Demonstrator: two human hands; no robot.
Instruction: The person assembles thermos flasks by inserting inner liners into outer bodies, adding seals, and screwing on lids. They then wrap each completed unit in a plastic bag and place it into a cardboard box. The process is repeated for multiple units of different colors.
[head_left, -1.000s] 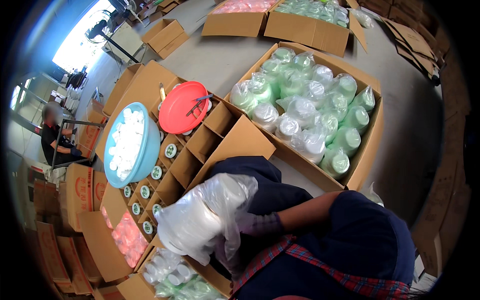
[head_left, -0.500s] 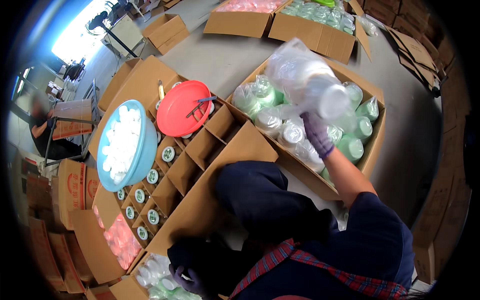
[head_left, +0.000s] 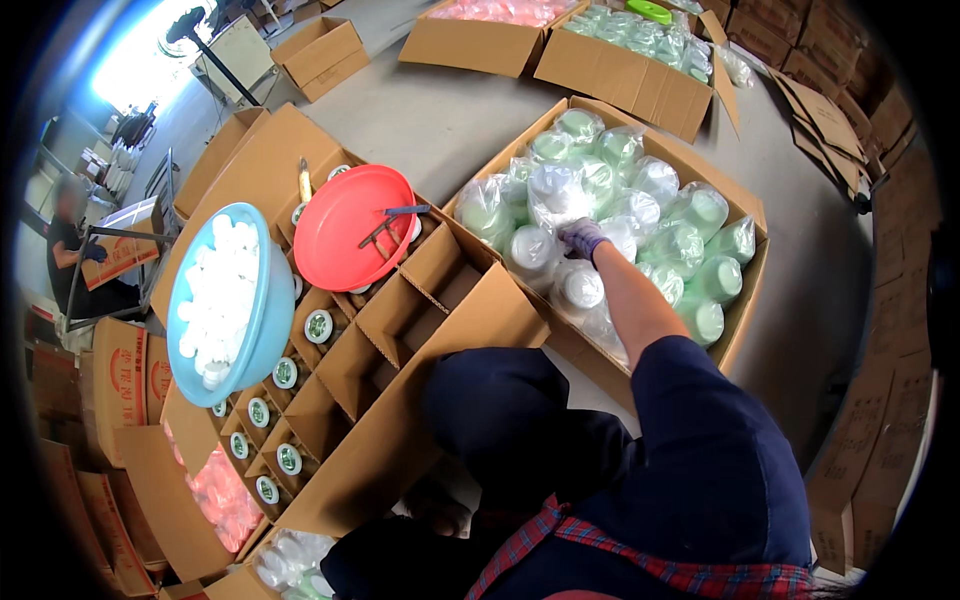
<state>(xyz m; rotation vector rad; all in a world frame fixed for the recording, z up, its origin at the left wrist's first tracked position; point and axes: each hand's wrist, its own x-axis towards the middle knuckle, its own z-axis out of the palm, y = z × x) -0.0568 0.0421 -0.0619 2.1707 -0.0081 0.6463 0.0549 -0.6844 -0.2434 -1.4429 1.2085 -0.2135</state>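
Right grip, gloved in purple, is laid against 1 bagged white stack (whether its fingers are closed cannot be told). That stack is surrounded by green-tinted bagged pieces inside an open carton, near 1 divided box.

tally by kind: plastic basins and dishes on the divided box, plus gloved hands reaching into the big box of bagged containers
Light blue basins: 1
Red dishes: 1
Purple-gloved hands, the right one: 1
Total: 3
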